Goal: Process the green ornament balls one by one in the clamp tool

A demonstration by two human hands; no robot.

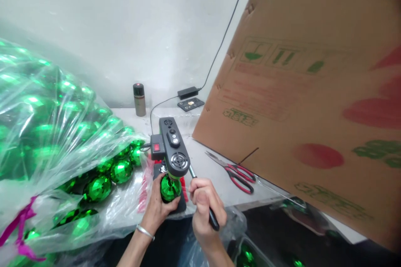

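The left hand (158,208) is pinching a green ball (170,187) under the small press (172,148); the right hand (205,206) is gripping its lever (203,198). Left of this grip, a plastic bag (40,133) is holding many green balls.

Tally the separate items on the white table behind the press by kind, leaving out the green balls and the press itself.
Scissors, red handles: 1
Cylindrical can by the wall: 1
Black power adapter: 1
Flat black device beside the adapter: 1
Large cardboard sheet leaning over the table: 1
Total: 5
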